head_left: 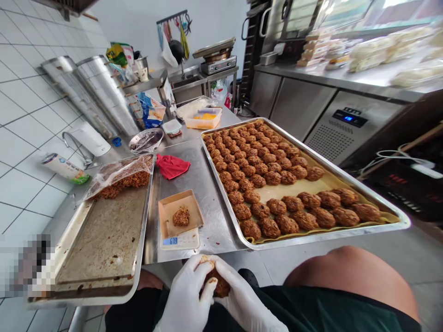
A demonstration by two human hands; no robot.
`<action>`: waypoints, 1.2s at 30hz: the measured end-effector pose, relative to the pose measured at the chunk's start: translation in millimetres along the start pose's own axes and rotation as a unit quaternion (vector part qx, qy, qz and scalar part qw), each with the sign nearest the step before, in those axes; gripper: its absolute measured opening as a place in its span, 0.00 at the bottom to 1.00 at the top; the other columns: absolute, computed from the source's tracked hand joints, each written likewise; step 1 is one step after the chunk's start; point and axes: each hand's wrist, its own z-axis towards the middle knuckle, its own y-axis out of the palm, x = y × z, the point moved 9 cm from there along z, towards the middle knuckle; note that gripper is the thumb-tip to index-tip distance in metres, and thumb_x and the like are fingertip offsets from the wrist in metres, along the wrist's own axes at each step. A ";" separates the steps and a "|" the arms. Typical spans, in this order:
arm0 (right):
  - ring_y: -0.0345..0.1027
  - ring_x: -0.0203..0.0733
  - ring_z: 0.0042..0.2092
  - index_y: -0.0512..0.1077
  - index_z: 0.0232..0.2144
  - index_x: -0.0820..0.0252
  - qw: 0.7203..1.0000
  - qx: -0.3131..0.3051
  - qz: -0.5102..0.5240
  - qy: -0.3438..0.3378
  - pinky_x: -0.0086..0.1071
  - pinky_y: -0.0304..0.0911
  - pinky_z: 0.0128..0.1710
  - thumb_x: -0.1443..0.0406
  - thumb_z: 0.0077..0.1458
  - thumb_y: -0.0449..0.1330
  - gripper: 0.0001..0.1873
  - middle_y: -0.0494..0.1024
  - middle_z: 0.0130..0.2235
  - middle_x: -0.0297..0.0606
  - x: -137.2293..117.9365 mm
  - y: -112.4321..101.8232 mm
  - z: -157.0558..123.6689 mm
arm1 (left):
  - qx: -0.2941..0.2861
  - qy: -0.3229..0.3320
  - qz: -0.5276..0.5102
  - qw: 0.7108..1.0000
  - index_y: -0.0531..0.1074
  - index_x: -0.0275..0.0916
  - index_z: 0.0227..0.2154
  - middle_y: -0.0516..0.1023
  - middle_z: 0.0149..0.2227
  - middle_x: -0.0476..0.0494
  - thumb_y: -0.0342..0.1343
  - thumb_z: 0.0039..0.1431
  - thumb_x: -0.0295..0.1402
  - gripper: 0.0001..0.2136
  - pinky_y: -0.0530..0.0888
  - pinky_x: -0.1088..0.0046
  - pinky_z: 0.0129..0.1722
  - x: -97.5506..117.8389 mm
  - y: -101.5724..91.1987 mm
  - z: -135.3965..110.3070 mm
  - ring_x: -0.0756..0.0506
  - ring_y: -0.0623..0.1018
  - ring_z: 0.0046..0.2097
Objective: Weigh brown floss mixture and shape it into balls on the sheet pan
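Both of my hands wear white gloves and meet low in the head view, above my lap. Between them is a brown ball of shredded filling (221, 287), partly covered by fingers. My left hand (190, 293) presses on its left side, and my right hand (238, 293) wraps round its right side. Just beyond them, a kitchen scale (188, 240) reads about 67.9. A square paper tray (169, 201) sits on it with a small clump of filling (181, 216) inside. To the right, a large baking tray (297, 240) carries rows of similar brown balls (273, 178).
At left lies a metal tray (104, 240) with loose filling (126, 184) under plastic film at its far end. A red cloth (172, 166) rests between the trays. Farther back are a plastic tub (204, 121), a bowl (146, 139) and a faucet (78, 147). A steel counter (297, 103) runs along the right.
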 end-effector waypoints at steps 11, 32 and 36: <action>0.70 0.41 0.38 0.74 0.44 0.58 0.994 -0.039 -0.050 -0.094 0.33 0.63 0.36 0.64 0.58 0.59 0.11 0.77 0.38 0.38 -13.0 3.3 3.9 | -0.078 -0.073 -0.056 0.993 0.73 0.47 0.42 0.79 0.41 0.51 0.56 0.60 0.25 0.10 0.76 0.67 0.45 -5.6 5.8 8.5 0.46 0.78 0.43; 0.71 0.46 0.38 0.74 0.42 0.58 0.994 -0.037 -0.022 -0.098 0.37 0.63 0.32 0.62 0.56 0.59 0.12 0.76 0.40 0.42 -14.3 -7.9 5.4 | 0.010 -0.066 0.218 0.974 0.72 0.42 0.38 0.77 0.38 0.46 0.53 0.61 0.28 0.05 0.70 0.67 0.42 -60.5 -58.2 97.2 0.43 0.78 0.42; 0.71 0.45 0.38 0.74 0.42 0.58 0.994 -0.040 -0.017 -0.102 0.37 0.63 0.32 0.62 0.56 0.59 0.12 0.77 0.40 0.42 -15.8 -8.1 4.5 | 0.009 -0.061 0.217 0.974 0.72 0.42 0.34 0.76 0.34 0.49 0.53 0.59 0.26 0.05 0.68 0.69 0.40 -63.7 -59.4 99.8 0.45 0.76 0.37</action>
